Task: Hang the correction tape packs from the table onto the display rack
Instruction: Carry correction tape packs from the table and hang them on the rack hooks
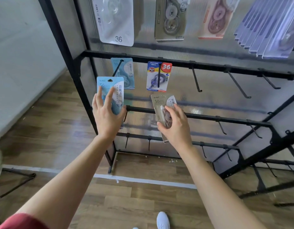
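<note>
My left hand [106, 114] holds a light blue correction tape pack [115, 86] upright in front of the black display rack [143, 57], just below a matching blue pack [126, 70] that hangs on a hook. My right hand [174, 124] grips a beige correction tape pack [159, 103], tilted, below a dark blue pack [157, 76] with a red "36" badge that hangs on the neighbouring hook. The table is out of view.
Several bare hooks [196, 80] jut out along the middle and lower bars to the right. More packs hang on the top row, among them a white one [116, 20] marked 36. A wooden floor lies below, with my white shoe [162, 220] on it.
</note>
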